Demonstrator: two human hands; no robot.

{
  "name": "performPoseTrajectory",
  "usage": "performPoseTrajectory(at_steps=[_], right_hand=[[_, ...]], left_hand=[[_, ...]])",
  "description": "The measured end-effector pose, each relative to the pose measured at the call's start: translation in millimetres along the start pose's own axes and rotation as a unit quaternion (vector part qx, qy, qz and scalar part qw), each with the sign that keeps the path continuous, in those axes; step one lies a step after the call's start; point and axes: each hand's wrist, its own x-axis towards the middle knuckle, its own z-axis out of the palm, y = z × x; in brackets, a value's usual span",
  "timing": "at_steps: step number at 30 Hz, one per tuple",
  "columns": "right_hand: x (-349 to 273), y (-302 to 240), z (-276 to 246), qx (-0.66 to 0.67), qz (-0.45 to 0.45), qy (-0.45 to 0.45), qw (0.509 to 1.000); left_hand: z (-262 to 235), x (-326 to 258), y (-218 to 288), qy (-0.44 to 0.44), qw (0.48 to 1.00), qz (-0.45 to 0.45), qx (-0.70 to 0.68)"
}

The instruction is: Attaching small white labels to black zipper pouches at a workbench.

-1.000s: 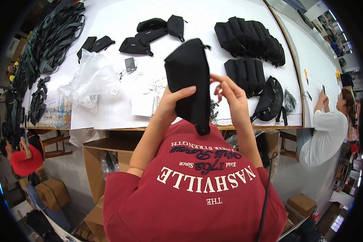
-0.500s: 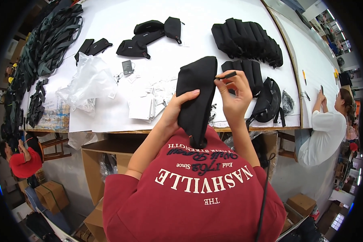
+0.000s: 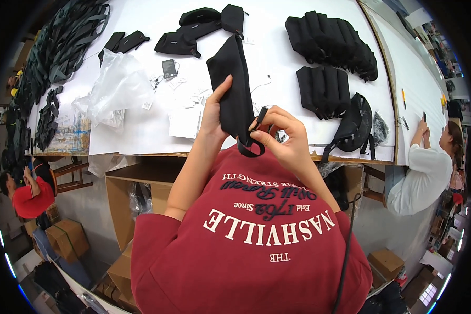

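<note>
My left hand (image 3: 212, 116) grips a black fabric pouch (image 3: 231, 89) from its left side, thumb laid on the face. The pouch stands upright over the table's near edge, its narrow end with a webbing loop (image 3: 252, 148) pointing toward my chest. At the pouch's right edge, close to that loop, my right hand (image 3: 283, 137) is closed with thumb and forefinger pinched on a small black pull tab (image 3: 261, 115). White paper tags (image 3: 187, 121) lie in a pile left of my left wrist.
Black pouches (image 3: 199, 26) lie at the far middle, stacked rows of them (image 3: 332, 44) at right beside a waist bag (image 3: 353, 125). Left are crumpled clear plastic (image 3: 121, 86) and dark straps (image 3: 68, 47). Open cartons (image 3: 136, 180) stand under the table. One person sits right, another left.
My right hand has moved down and left to the pouch's loop end. The pouch has tilted and shifted slightly left, its loop now facing up and visible.
</note>
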Motion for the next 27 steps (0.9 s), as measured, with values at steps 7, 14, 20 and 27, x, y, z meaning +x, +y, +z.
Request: performPoseTrajectory(at_steps=[7, 14, 20, 27], right_hand=[[-5, -6, 1, -0.009, 0.017, -0.049, 0.999], [28, -13, -16, -0.140, -0.109, 0.148, 0.973], [49, -9, -23, -0.110, -0.120, 0.165, 0.973], [33, -12, -21, -0.120, -0.090, 0.146, 0.978]], left_hand=[[-6, 1, 2, -0.004, 1.000, 0.012, -0.014], [12, -24, -6, -0.032, 0.983, 0.004, 0.183], [16, -26, -8, -0.037, 0.980, -0.026, 0.193], [14, -30, -8, -0.040, 0.989, -0.045, 0.132]])
